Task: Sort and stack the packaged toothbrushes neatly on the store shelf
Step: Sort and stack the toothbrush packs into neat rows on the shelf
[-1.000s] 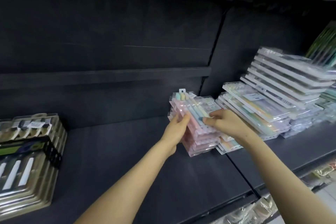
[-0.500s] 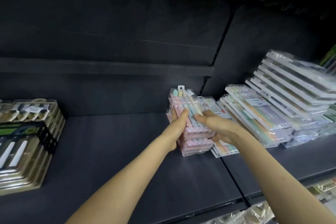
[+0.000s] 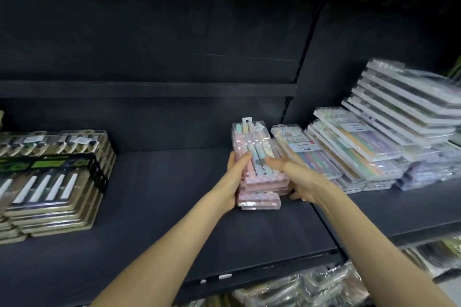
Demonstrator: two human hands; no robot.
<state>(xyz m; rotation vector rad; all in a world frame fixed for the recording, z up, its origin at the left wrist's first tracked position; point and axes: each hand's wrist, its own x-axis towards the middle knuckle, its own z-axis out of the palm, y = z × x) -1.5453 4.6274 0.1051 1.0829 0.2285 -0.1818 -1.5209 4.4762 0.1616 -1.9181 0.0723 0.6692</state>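
Observation:
A stack of pink toothbrush packs (image 3: 257,157) stands on the dark shelf (image 3: 159,209) near its right end. My left hand (image 3: 235,174) grips the stack's left side, thumb over the top pack. My right hand (image 3: 294,177) holds its right side, fingers curled round the edge and thumb on top. Just right of it lies a clear pack of pastel toothbrushes (image 3: 301,149), leaning on more clear packs (image 3: 354,152).
A tall slanted pile of white-edged packs (image 3: 404,107) fills the far right. Black-and-gold toothbrush packs (image 3: 52,177) are stacked at the left. The shelf's front edge (image 3: 249,269) runs below my arms, with bagged goods (image 3: 311,289) underneath.
The pink stack has turned from slanted to nearly square with the shelf. My right hand slid from the top pack down onto the stack's right side. The view shifted right.

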